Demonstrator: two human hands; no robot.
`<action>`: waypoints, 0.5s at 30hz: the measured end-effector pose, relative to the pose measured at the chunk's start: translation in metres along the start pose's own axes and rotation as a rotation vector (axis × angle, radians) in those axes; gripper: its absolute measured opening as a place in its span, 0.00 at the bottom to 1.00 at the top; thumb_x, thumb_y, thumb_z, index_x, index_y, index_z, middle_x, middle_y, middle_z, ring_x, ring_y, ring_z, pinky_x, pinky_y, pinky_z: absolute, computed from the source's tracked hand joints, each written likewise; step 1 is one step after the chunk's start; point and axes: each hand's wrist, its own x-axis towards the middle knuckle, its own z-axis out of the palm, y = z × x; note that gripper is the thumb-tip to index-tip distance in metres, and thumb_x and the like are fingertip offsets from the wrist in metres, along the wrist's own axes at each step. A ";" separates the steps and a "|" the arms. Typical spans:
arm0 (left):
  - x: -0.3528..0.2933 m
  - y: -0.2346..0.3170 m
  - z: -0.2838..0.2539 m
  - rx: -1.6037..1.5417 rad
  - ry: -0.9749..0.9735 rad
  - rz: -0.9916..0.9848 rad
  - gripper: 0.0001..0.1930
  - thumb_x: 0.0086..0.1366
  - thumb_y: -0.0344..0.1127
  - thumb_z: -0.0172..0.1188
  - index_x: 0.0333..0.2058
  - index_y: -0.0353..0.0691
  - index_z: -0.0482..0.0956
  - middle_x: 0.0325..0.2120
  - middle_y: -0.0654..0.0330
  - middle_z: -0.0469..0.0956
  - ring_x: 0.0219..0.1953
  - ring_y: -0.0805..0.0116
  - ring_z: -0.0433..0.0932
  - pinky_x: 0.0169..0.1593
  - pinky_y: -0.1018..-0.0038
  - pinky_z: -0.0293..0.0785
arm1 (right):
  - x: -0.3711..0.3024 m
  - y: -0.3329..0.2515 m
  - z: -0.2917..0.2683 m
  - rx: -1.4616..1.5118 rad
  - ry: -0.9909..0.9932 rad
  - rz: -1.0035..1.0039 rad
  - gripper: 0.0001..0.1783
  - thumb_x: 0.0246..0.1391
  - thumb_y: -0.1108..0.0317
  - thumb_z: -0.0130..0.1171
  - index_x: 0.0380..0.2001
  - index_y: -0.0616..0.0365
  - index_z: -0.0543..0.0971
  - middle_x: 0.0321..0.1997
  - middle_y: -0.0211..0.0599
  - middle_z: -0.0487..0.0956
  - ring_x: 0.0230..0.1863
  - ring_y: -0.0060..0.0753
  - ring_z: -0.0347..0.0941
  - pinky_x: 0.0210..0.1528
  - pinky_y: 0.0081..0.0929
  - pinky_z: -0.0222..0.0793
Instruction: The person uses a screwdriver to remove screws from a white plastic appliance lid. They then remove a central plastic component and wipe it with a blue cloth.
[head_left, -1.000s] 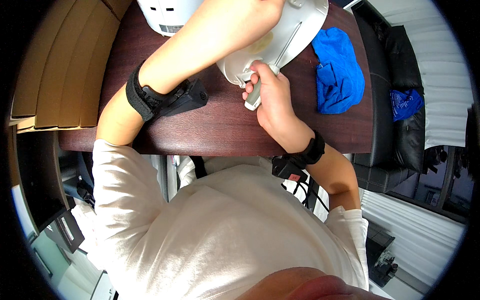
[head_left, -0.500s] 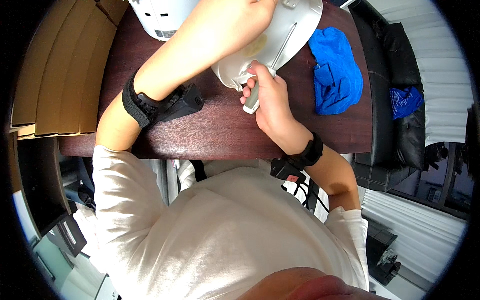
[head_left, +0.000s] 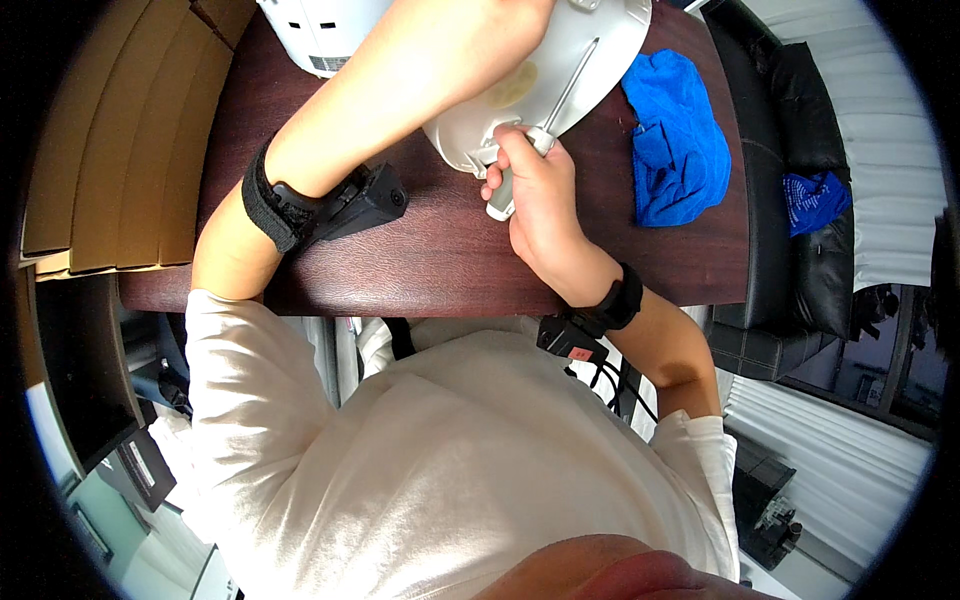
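My right hand (head_left: 543, 190) is closed around the grey-and-white handle of a screwdriver (head_left: 572, 88). Its long metal shaft points away and to the right, across a curved white plastic cover (head_left: 615, 65). The near tip of that cover lies just beyond my right fingers. From the left, my forearm crosses to the far side, where my left hand (head_left: 515, 22) is over the cover. Its fingers are mostly cut off by the upper edge, so what they touch is hidden. Left of my forearm stands a white appliance body (head_left: 320, 25) with small dark slots.
A crumpled blue cloth (head_left: 680, 140) lies on the right of the dark brown table (head_left: 430, 270). Brown cardboard boxes (head_left: 120, 140) line the left side. A black sofa (head_left: 770, 230) stands beyond the table's right edge. Each wrist wears a black strap with a device.
The view has shifted slightly. My right hand and the screwdriver keep nearly the same pose over the cover, and my left hand stays at the far side.
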 end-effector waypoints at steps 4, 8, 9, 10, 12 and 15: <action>0.000 -0.002 0.000 -0.003 -0.006 0.002 0.12 0.60 0.28 0.47 0.41 0.30 0.73 0.31 0.43 0.77 0.38 0.51 0.78 0.42 0.66 0.71 | -0.001 0.000 0.001 -0.041 0.010 -0.034 0.06 0.51 0.70 0.56 0.29 0.57 0.69 0.21 0.28 0.67 0.18 0.23 0.65 0.20 0.24 0.62; 0.001 -0.001 0.002 -0.008 -0.021 -0.024 0.12 0.60 0.28 0.48 0.42 0.31 0.73 0.32 0.44 0.77 0.39 0.53 0.77 0.43 0.67 0.71 | -0.004 -0.003 -0.008 0.060 0.007 0.030 0.07 0.51 0.68 0.56 0.28 0.56 0.69 0.20 0.28 0.67 0.16 0.23 0.64 0.18 0.24 0.62; 0.003 0.000 0.002 -0.001 -0.020 -0.014 0.13 0.60 0.28 0.48 0.42 0.31 0.73 0.32 0.44 0.77 0.39 0.53 0.77 0.44 0.67 0.71 | -0.006 -0.011 -0.011 0.111 0.015 0.056 0.08 0.51 0.68 0.57 0.28 0.57 0.69 0.19 0.28 0.67 0.15 0.23 0.64 0.17 0.25 0.62; 0.003 0.000 0.001 0.000 -0.030 0.006 0.13 0.60 0.29 0.49 0.43 0.32 0.73 0.34 0.45 0.77 0.40 0.53 0.77 0.45 0.68 0.70 | -0.007 -0.019 -0.016 0.162 0.022 0.081 0.08 0.51 0.68 0.57 0.28 0.57 0.69 0.19 0.28 0.67 0.14 0.23 0.64 0.16 0.25 0.62; 0.000 -0.006 -0.004 -0.001 -0.046 0.051 0.14 0.60 0.29 0.49 0.45 0.33 0.73 0.36 0.47 0.77 0.42 0.54 0.76 0.46 0.69 0.70 | -0.007 -0.036 -0.032 0.207 0.038 0.050 0.09 0.52 0.67 0.57 0.27 0.56 0.68 0.18 0.28 0.67 0.15 0.24 0.64 0.16 0.26 0.62; 0.006 -0.042 -0.004 0.116 -0.015 -0.062 0.18 0.64 0.36 0.52 0.52 0.36 0.71 0.42 0.57 0.77 0.45 0.72 0.73 0.50 0.78 0.67 | 0.006 -0.068 -0.061 0.149 0.045 -0.137 0.09 0.53 0.65 0.57 0.25 0.54 0.68 0.18 0.28 0.67 0.15 0.24 0.65 0.17 0.27 0.63</action>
